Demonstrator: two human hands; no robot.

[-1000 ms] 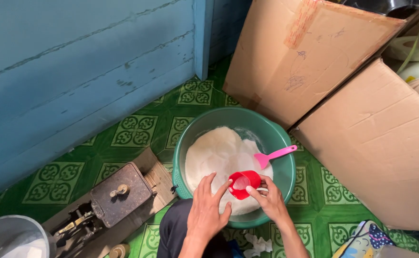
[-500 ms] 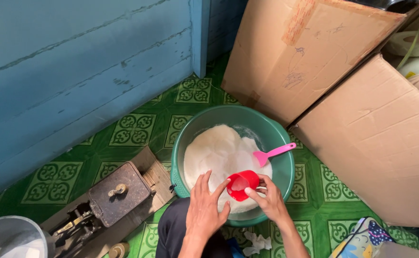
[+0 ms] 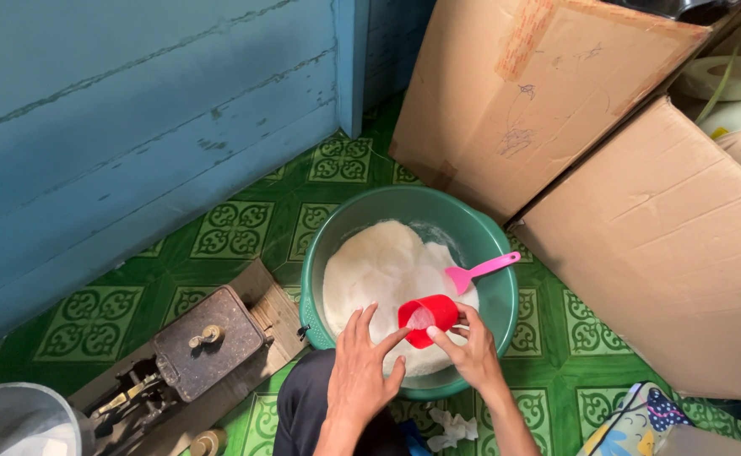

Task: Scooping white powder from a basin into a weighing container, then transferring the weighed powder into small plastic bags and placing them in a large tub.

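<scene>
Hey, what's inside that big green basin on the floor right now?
The green basin holds a heap of white powder, a pink scoop lying on it, and a red cup held by both hands. The basin's bottom is covered by the powder.

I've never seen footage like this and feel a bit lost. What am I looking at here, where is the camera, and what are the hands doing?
The camera sits on a person's head and looks down, so the two bare hands at the bottom are their own. There is no machine. On a green patterned tile floor stands a green basin holding a heap of white powder, with a pink scoop lying in it. The right hand holds a small red cup tipped on its side over the powder; the left hand is spread flat, fingertips touching the cup. Cardboard boxes stand to the right, a blue plank wall to the left, and a metal device on a wooden board beside the basin.
</scene>
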